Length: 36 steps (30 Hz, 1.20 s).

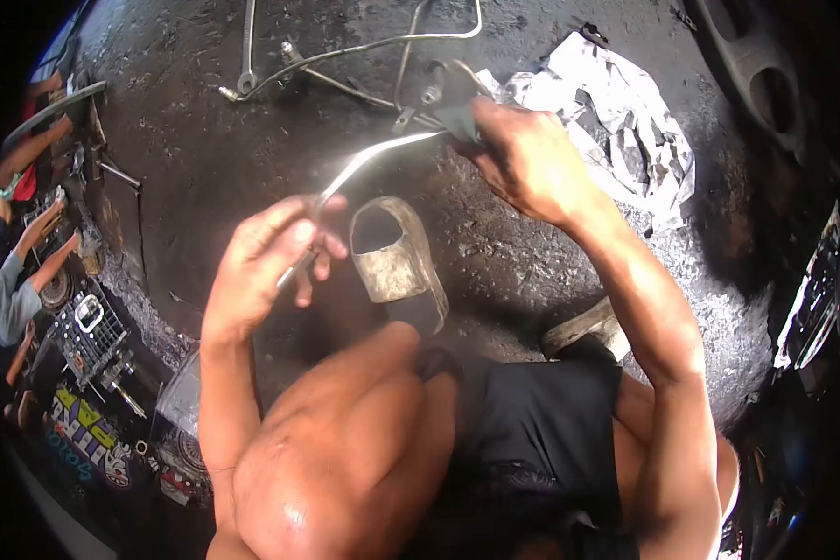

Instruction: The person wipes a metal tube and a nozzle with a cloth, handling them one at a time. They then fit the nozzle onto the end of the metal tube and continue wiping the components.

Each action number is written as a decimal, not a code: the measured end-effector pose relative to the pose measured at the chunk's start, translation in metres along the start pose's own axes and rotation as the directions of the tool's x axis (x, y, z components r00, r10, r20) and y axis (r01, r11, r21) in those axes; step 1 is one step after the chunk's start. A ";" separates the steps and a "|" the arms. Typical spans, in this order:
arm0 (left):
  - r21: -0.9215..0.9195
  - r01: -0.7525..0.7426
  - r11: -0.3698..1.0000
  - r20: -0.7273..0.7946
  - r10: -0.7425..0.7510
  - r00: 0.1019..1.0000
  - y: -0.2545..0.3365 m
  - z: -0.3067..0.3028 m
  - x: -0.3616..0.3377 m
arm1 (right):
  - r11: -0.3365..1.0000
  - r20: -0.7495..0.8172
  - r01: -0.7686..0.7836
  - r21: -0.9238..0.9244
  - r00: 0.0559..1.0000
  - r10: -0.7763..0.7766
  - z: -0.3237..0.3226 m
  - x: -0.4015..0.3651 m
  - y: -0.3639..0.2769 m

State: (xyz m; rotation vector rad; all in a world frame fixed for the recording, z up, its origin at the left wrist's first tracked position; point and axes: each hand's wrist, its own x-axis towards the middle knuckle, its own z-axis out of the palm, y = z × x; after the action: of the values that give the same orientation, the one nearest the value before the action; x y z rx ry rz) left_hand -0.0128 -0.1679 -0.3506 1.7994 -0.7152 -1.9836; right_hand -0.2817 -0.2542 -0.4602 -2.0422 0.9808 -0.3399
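A thin, shiny bent metal tube [369,155] runs between my hands above the dark floor. My left hand [275,241] is closed loosely around its lower end, the thumb lying along it. Up and to the right, my right hand [529,161] pinches a small grey cloth [459,123] against the tube's other end; the fingertips are partly hidden. Just beyond this hand, fittings and a curved metal piece [432,93] lie on the floor. More bent metal pipes [373,45] rest farther off, beside a wrench [248,49].
Worn sandals are on my feet, one [387,273] below the tube. A crumpled white-and-dark cloth [639,126] lies right of my right hand. A large metal part [765,84] stands at the upper right. Other people's arms [37,271] and a gearbox-like casing [86,336] are at left.
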 end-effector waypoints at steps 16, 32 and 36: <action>0.128 -0.128 0.984 -0.093 0.140 0.986 -0.023 0.047 -0.007 | 0.913 -0.390 0.387 -0.130 0.827 -0.406 0.033 0.022 0.015; -0.469 -0.048 0.882 -0.104 -0.001 0.995 -0.093 0.026 0.022 | 0.301 -0.185 -0.270 0.914 0.383 0.905 -0.031 -0.026 0.082; -0.347 -0.059 0.936 -0.149 0.007 0.989 -0.091 0.028 0.024 | 0.496 -0.115 -0.330 0.804 0.731 0.672 -0.020 -0.034 0.116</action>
State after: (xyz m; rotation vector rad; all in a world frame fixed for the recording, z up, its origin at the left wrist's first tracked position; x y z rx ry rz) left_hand -0.0372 -0.1052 -0.4224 1.6802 -0.3175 -1.7982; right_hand -0.3756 -0.2811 -0.5339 -0.8446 1.3792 -0.7318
